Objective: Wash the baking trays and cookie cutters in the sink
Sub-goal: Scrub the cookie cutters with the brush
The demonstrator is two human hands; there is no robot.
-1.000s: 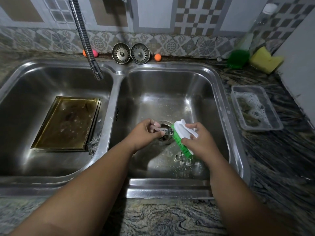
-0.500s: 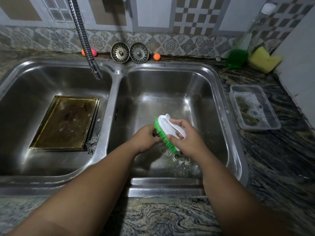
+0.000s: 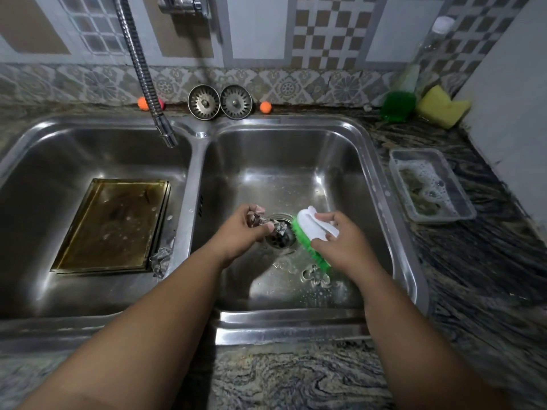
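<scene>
Head view: nearest us runs the front edge of the marbled stone countertop (image 3: 296,380), and our two bare forearms cross it into the double steel sink (image 3: 290,324). On the floor of the right basin, toward its front, lie two loose cookie cutters (image 3: 315,278), wet and flecked with suds. Just past them our right hand (image 3: 340,241) grips a scrub brush (image 3: 313,229), with the fingers curled over its white handle and the green bristles facing left and down. Our left hand (image 3: 245,229) pinches a metal cookie cutter (image 3: 273,227) between thumb and curled fingers, holding it over the drain (image 3: 281,241). The bristles sit just beside this cutter, and we cannot tell whether they touch it.

In the left basin a brown-stained baking tray (image 3: 112,226) lies flat on the floor, with another cutter (image 3: 161,260) at its near right corner, by the divider. On the countertop to the right of the sink stands a clear plastic container (image 3: 432,184) of soapy water. The faucet hose (image 3: 142,69) hangs over the left basin's back right corner. Along the back edge two sink strainers (image 3: 204,102) lean against the tiled wall between two orange balls (image 3: 265,107). At the back right corner we see a green scourer (image 3: 398,106), a yellow sponge (image 3: 442,108) and a clear bottle (image 3: 426,54).
</scene>
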